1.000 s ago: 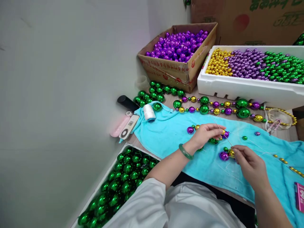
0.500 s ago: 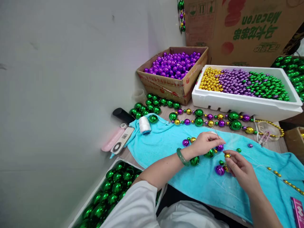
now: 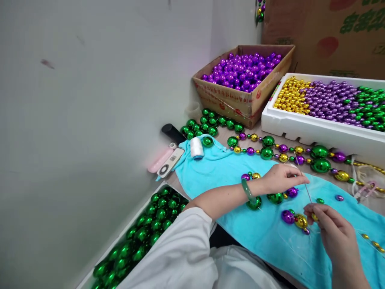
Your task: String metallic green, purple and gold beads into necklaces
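Observation:
My left hand (image 3: 284,178), a green bangle (image 3: 248,191) on its wrist, pinches a long thin needle (image 3: 309,193) that slants down to the right. The needle's lower end meets the fingertips of my right hand (image 3: 333,224). Those fingers are closed on a small gold bead (image 3: 315,217), partly hidden by them. Beneath the hands, on a turquoise towel (image 3: 258,249), lies a cluster with a purple bead (image 3: 288,217) and a larger gold bead (image 3: 301,221). More strung beads, among them a big green bead (image 3: 275,198), lie under my left forearm and hand.
Behind the towel runs a finished-looking bead strand (image 3: 267,153). A white foam box (image 3: 300,127) of small beads and a carton (image 3: 225,100) of purple beads stand at the back. A thread spool (image 3: 197,149) stands left, above a bin (image 3: 120,237) of green beads.
The view has turned left, so everything sits further right. My hands are slightly further apart, with the needle's length showing between them. The gold bead is more covered by my right fingers.

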